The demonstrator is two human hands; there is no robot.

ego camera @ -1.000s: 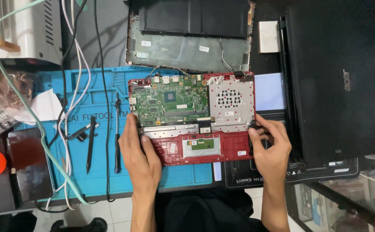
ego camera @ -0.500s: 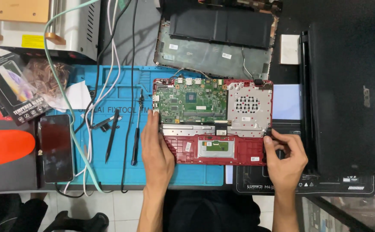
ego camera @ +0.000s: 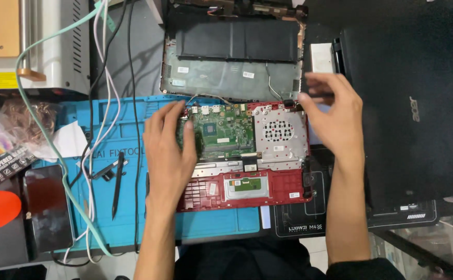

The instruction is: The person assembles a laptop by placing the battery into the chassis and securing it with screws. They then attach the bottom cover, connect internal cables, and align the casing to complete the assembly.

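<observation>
Nearest the wearer, a dark lap fills the bottom edge, and both forearms run up from it onto the tabletop (ego camera: 133,72); the left hand (ego camera: 168,150) lies flat, fingers spread and loosely open, pressing on the left side of the opened red laptop base (ego camera: 247,192), its fingertips reaching the green circuit board (ego camera: 224,132); it grips nothing. The laptop base lies in the middle of the tabletop, partly on the blue work mat (ego camera: 107,218) and partly on a black mat (ego camera: 299,218) to its right, with a silver touchpad plate (ego camera: 244,185) in its near half and a grey metal shield with a round pattern of holes (ego camera: 279,136) beside the board. Left of the left hand, a black pointed tool (ego camera: 117,184) and a small pair of tweezers (ego camera: 104,171) lie on the blue mat; a pale green cable (ego camera: 55,150) and white and black wires cross it; a dark phone (ego camera: 47,207) lies face up near the left edge. The right hand (ego camera: 335,116) hovers above the base's far right corner, fingers curled and partly open; whether it pinches anything small I cannot tell. Beyond the base lies a detached grey bottom cover (ego camera: 231,57); to the right sits a closed black laptop (ego camera: 418,103); at far left stands a grey machine (ego camera: 55,46).
</observation>
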